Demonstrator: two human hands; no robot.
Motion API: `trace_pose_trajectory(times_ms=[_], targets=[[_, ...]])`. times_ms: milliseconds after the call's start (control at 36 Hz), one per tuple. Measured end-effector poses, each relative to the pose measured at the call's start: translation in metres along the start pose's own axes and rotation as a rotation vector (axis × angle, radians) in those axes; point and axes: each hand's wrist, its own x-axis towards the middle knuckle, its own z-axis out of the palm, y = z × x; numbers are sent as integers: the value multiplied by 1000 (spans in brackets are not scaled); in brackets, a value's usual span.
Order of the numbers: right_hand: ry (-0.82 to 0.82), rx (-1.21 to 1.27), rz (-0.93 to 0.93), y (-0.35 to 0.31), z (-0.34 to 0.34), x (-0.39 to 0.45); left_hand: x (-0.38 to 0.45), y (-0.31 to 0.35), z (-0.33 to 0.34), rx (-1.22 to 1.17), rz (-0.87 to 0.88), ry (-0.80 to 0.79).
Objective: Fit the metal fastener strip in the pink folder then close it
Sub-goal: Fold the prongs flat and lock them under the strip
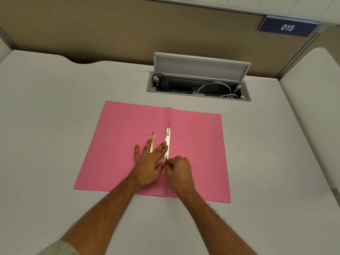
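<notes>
The pink folder [198, 144] lies open and flat on the white desk. A gold metal fastener strip [167, 138] lies along the centre fold, with a thin prong sticking out past its far end. A second gold strip [152, 139] rests on the left flap. My left hand [149, 159] lies flat with fingers spread on the left flap, partly over the second strip, its fingertips touching the strip at the fold. My right hand [179, 169] pinches the near end of the strip at the fold.
An open cable box [198, 85] with its lid raised and white cables inside is sunk into the desk just beyond the folder. A beige partition with a "015" sign [287, 27] stands behind the desk [55, 126]. A second desk surface lies at right.
</notes>
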Motion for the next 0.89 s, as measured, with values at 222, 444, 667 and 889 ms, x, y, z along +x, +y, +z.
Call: trace_pose_trajectory(times_ms=[222,444,667,889], targets=[[-27,81,71,-5,1,1,0,-1,0,-16,4,-3],[-47,65,41,-6,0,4,0,-1,-1,-38,7,-14],[25,-130,-145,0,10,-8,2,-1,-1,-15,-10,-21],[121,-174,-126,6,12,-16,2,-3,1,20,-8,-15]])
